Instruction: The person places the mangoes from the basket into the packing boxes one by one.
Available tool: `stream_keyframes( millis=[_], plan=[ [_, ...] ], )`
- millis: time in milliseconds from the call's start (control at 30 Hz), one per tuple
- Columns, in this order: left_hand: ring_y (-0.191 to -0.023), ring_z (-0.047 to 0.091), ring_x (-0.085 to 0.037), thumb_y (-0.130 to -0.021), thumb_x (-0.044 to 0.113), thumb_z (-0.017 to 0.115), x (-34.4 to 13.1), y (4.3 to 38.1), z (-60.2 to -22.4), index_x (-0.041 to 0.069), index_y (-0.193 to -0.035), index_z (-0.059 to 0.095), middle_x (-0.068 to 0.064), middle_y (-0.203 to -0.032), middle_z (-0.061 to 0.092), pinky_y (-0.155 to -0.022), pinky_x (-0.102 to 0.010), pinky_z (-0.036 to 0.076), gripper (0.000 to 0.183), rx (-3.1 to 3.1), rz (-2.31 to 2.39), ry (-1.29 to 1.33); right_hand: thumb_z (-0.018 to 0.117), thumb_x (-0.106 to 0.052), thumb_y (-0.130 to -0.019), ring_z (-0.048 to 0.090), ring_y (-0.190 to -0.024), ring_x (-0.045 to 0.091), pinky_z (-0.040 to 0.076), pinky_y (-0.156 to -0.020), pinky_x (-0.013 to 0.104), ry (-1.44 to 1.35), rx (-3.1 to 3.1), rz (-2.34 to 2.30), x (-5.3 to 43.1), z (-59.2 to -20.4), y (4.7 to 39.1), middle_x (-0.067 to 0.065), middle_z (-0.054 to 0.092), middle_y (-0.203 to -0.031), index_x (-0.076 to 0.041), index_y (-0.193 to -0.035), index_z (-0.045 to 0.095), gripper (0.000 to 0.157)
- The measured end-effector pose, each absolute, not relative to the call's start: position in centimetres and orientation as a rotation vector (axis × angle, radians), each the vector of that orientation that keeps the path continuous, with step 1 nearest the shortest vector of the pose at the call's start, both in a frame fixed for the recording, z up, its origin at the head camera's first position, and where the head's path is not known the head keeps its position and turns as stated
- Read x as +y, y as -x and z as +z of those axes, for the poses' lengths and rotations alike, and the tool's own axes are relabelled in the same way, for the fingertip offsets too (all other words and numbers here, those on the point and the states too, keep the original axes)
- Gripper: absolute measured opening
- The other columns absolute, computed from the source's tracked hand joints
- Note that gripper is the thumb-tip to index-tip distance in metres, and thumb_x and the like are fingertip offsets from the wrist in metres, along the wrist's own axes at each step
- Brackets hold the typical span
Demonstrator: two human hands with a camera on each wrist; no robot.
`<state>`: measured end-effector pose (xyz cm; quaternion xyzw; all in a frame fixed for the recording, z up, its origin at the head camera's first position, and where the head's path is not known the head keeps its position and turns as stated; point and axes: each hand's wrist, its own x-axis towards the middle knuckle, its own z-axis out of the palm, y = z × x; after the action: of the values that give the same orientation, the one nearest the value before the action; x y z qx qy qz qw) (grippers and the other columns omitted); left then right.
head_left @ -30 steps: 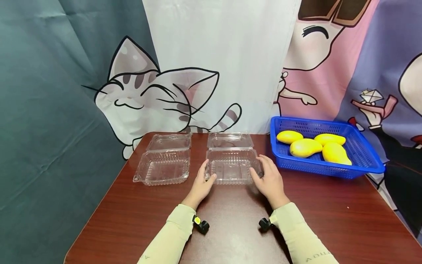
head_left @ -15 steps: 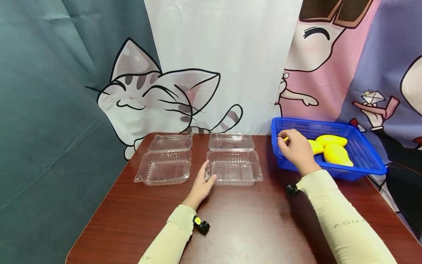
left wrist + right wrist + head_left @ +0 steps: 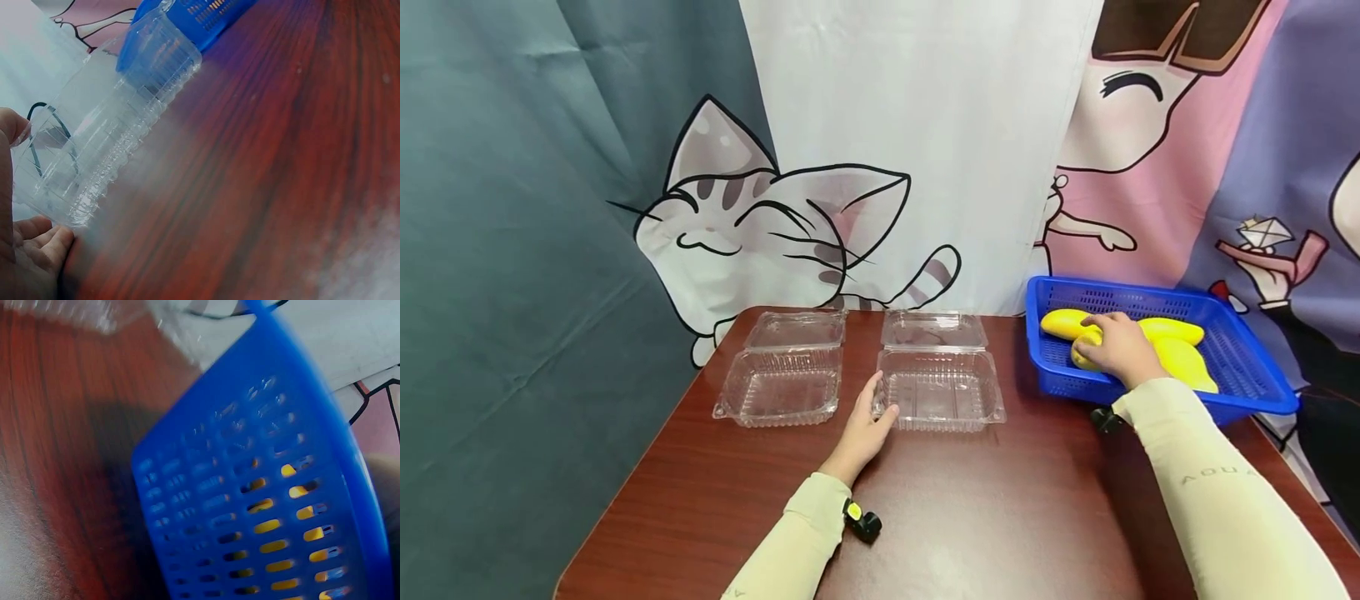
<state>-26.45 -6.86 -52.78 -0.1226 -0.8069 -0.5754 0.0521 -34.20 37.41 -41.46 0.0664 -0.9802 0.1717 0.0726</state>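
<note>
In the head view, my left hand [image 3: 862,433] lies at the left front corner of the middle clear plastic clamshell box [image 3: 940,392]. Its fingers run along the box's left side and the thumb is at the front; the left wrist view has the fingertips [image 3: 59,240] right by the box's ribbed wall. My right hand [image 3: 1123,350] reaches into the blue basket [image 3: 1255,367], fingers and thumb curled over a yellow mango [image 3: 1086,348]. Other mangoes lie around it: one at the left [image 3: 1063,323], more behind and to the right. The right wrist view has mostly the blue basket wall [image 3: 206,469].
A second open clear clamshell box [image 3: 778,387] stands to the left, its lid [image 3: 797,330] folded back like that of the middle box. The reddish-brown table [image 3: 970,517] ends at a printed cloth backdrop [image 3: 977,167].
My right hand has left the right side of the middle box, moved right into the basket and taken hold of a mango. My left hand has stayed at the box.
</note>
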Motion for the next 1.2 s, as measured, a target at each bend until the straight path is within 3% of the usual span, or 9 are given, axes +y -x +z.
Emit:
stream_keyframes(
  millis=[100, 200, 467, 633, 767, 867, 1000, 1200],
  plan=[
    [-0.144, 0.036, -0.040, -0.099, 0.015, 0.060, -6.7, 26.4, -53.0, 0.007, -0.158, 0.028, -0.023, -0.158, 0.033, -0.114, -0.057, 0.033, 0.068, -2.436, -1.750, 0.402, 0.072, -0.037, -0.087, 0.034, -0.125, 0.062, 0.029, -0.100, 0.078, -0.180, -3.022, 0.516, 37.9, -42.2, 34.3, 0.041, 0.034, -0.141, 0.001, -0.142, 0.049, 0.070],
    [-0.142, 0.038, -0.042, -0.099, 0.014, 0.061, -6.7, 26.4, -53.1, 0.006, -0.158, 0.029, -0.025, -0.157, 0.034, -0.113, -0.058, 0.034, 0.067, -2.414, -1.763, 0.410, 0.076, -0.034, -0.084, 0.028, -0.126, 0.066, 0.025, -0.100, 0.078, -0.202, -3.091, 0.529, 38.2, -42.6, 34.5, 0.044, 0.028, -0.143, 0.002, -0.143, 0.046, 0.076],
    [-0.142, 0.038, -0.041, -0.100, 0.014, 0.060, -6.6, 26.4, -53.0, 0.007, -0.159, 0.027, -0.024, -0.158, 0.032, -0.114, -0.055, 0.034, 0.068, -2.442, -1.756, 0.419, 0.062, -0.021, -0.090, 0.022, -0.127, 0.072, 0.023, -0.099, 0.083, -0.239, -3.223, 0.434, 38.9, -42.6, 34.5, 0.046, 0.022, -0.145, -0.001, -0.143, 0.045, 0.059],
    [-0.142, 0.040, -0.040, -0.099, 0.014, 0.060, -6.5, 26.5, -52.8, 0.008, -0.159, 0.027, -0.024, -0.157, 0.033, -0.113, -0.055, 0.035, 0.069, -2.453, -1.745, 0.416, 0.049, -0.013, -0.096, 0.033, -0.116, 0.070, 0.032, -0.093, 0.081, -0.229, -3.237, 0.391, 38.7, -41.9, 33.8, 0.044, 0.028, -0.141, -0.004, -0.143, 0.045, 0.048],
    [-0.140, 0.041, -0.041, -0.099, 0.012, 0.060, -6.4, 26.7, -52.8, 0.007, -0.158, 0.028, -0.025, -0.156, 0.034, -0.113, -0.055, 0.035, 0.068, -2.427, -1.753, 0.425, 0.047, -0.009, -0.097, 0.042, -0.104, 0.067, 0.038, -0.087, 0.078, -0.211, -3.239, 0.353, 38.4, -41.6, 33.6, 0.043, 0.033, -0.133, -0.004, -0.141, 0.045, 0.044],
    [-0.139, 0.042, -0.044, -0.099, 0.010, 0.061, -6.3, 26.9, -53.0, 0.004, -0.157, 0.029, -0.028, -0.154, 0.035, -0.113, -0.056, 0.035, 0.067, -2.397, -1.774, 0.446, 0.059, -0.011, -0.093, 0.048, -0.096, 0.063, 0.042, -0.083, 0.076, -0.208, -3.227, 0.320, 38.5, -41.7, 33.9, 0.044, 0.036, -0.126, -0.002, -0.140, 0.041, 0.052],
    [-0.138, 0.043, -0.046, -0.099, 0.010, 0.062, -6.4, 26.9, -53.2, 0.004, -0.156, 0.030, -0.029, -0.153, 0.036, -0.111, -0.059, 0.035, 0.066, -2.374, -1.793, 0.452, 0.077, -0.019, -0.081, 0.053, -0.089, 0.059, 0.045, -0.080, 0.073, -0.194, -3.162, 0.319, 38.9, -42.2, 34.8, 0.045, 0.037, -0.121, 0.002, -0.142, 0.035, 0.077],
    [-0.137, 0.043, -0.044, -0.097, 0.009, 0.062, -6.6, 26.8, -53.2, 0.005, -0.156, 0.031, -0.027, -0.152, 0.038, -0.113, -0.057, 0.034, 0.066, -2.374, -1.768, 0.408, 0.079, -0.028, -0.079, 0.053, -0.094, 0.055, 0.046, -0.077, 0.068, -0.115, -3.050, 0.519, 39.8, -42.3, 35.7, 0.045, 0.036, -0.123, 0.004, -0.144, 0.028, 0.089]
  ],
)
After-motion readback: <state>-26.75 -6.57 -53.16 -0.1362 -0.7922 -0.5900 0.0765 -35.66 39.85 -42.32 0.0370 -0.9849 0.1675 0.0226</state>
